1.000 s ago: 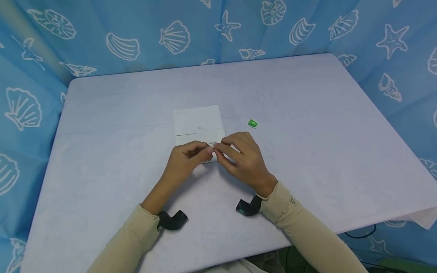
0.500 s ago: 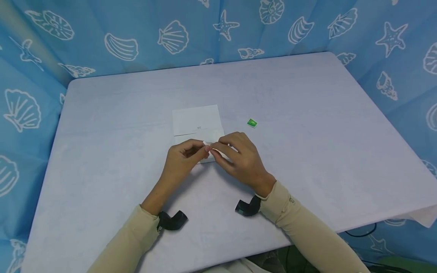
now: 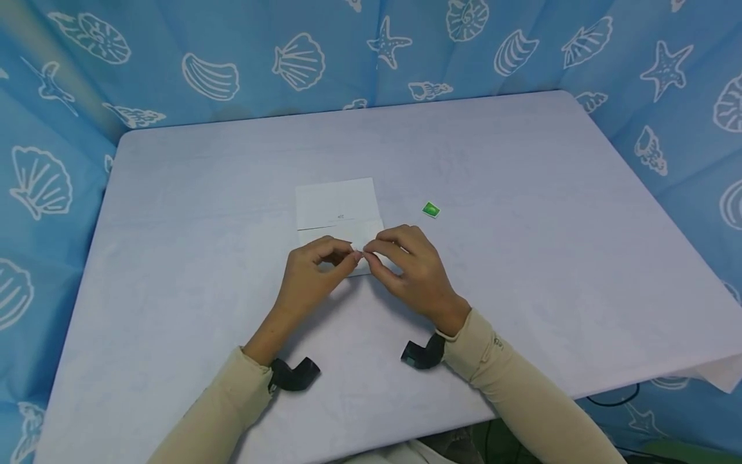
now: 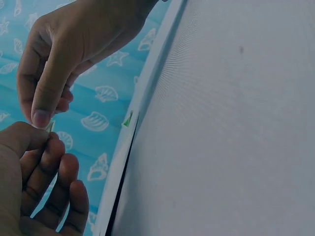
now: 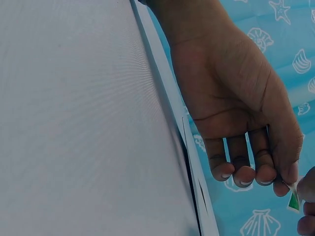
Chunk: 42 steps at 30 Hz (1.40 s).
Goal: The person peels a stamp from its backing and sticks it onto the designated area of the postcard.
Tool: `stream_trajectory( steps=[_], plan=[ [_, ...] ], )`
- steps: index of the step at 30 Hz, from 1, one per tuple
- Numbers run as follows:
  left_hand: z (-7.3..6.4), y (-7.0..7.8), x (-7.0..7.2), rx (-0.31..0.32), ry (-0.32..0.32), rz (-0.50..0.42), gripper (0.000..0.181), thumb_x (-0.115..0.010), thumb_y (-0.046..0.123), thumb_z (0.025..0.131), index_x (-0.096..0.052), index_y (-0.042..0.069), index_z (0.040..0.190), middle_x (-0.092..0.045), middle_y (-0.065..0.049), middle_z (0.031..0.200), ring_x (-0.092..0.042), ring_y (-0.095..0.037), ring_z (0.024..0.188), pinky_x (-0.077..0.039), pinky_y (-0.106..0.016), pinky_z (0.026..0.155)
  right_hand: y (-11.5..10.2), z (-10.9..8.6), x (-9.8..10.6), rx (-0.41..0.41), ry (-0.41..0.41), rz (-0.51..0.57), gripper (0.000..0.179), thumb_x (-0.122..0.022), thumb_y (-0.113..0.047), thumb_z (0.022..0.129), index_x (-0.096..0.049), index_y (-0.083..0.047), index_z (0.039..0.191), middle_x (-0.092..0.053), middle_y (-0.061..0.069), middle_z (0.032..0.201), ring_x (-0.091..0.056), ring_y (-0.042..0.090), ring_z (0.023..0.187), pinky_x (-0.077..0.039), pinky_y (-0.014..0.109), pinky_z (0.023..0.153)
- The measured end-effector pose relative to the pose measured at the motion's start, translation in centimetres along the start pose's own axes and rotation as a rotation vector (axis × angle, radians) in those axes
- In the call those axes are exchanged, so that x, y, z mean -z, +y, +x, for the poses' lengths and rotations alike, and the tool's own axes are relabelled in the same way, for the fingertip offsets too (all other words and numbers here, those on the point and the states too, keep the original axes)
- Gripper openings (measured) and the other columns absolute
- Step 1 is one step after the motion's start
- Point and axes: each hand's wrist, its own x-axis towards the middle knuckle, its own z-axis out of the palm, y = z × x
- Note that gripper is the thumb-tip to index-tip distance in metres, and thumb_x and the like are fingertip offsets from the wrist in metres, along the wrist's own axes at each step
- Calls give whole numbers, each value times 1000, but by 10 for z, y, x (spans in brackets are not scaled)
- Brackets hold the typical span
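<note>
A tiny white-bordered piece with green print, like a stamp (image 5: 294, 202), is held between both hands' fingertips. In the head view, my left hand (image 3: 315, 270) pinches it from the left between thumb and index finger. Opposite, my right hand (image 3: 413, 274) pinches it from the right with thumb and fingertips; the fingers nearly hide it there. Below both hands lies a white, envelope-like paper rectangle (image 3: 336, 200), with a dark slit or fold line and a small mark. Its near part is partly covered by the hands.
A second green stamp (image 3: 431, 209) lies on the white tablecloth (image 3: 522, 212), right of the paper. Blue shell-patterned curtain (image 3: 249, 38) hangs behind and beside the table. Black camera mounts (image 3: 295, 374) sit at the wrists. A cable (image 3: 614, 403) hangs beyond the near right edge.
Fingertips of both hands shift slightly around the stamp. A white bit showing above the left fingertips half a second ago is less visible now. The paper and second stamp stay put.
</note>
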Motion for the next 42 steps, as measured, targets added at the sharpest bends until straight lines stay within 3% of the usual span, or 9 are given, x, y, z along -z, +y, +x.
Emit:
stream_trajectory(
  steps=[7, 12, 23, 30, 34, 42],
  plan=[
    [0, -2, -1, -62, 14, 10, 8, -75, 19, 92, -76, 12, 93, -69, 6, 83, -64, -11, 75, -53, -31, 66, 1, 2, 1, -23, 46, 32, 9, -72, 2, 85, -72, -2, 93, -63, 9, 94, -59, 22, 81, -49, 31, 72],
    [0, -3, 0, -71, 26, 11, 6, -75, 17, 92, -76, 11, 92, -69, 5, 83, -64, -11, 74, -53, -32, 65, 7, 2, 5, -73, 103, 65, 15, -71, 8, 81, -71, -1, 93, -63, 10, 94, -60, 21, 78, -51, 30, 70],
    [1, -3, 0, -65, 38, 33, 6, -75, 16, 91, -76, 10, 92, -68, 5, 82, -64, -10, 72, -54, -30, 66, 26, -4, 23, -180, 83, 28, 10, -71, 2, 87, -73, -5, 94, -65, 8, 95, -61, 18, 79, -51, 30, 71],
    [1, -2, 1, -84, 60, 45, 6, -76, 13, 90, -76, 7, 92, -68, 3, 82, -63, -11, 72, -54, -27, 66, 41, -9, 37, -225, 136, -17, 11, -73, 7, 85, -75, -1, 93, -65, 10, 93, -62, 21, 77, -50, 29, 71],
    [1, -2, 1, -86, 72, 42, 7, -76, 12, 90, -76, 6, 93, -68, 2, 82, -63, -11, 72, -53, -25, 66, 47, -11, 42, -270, 88, -39, 10, -73, 6, 84, -74, -1, 91, -65, 9, 92, -62, 19, 77, -50, 29, 71],
    [1, -1, 2, -71, 75, 43, 6, -76, 12, 90, -76, 6, 93, -69, 2, 83, -63, -11, 73, -53, -25, 66, 50, -16, 45, -351, -92, -36, 7, -74, 3, 86, -74, -3, 89, -65, 5, 93, -60, 18, 80, -51, 33, 71]
  ],
)
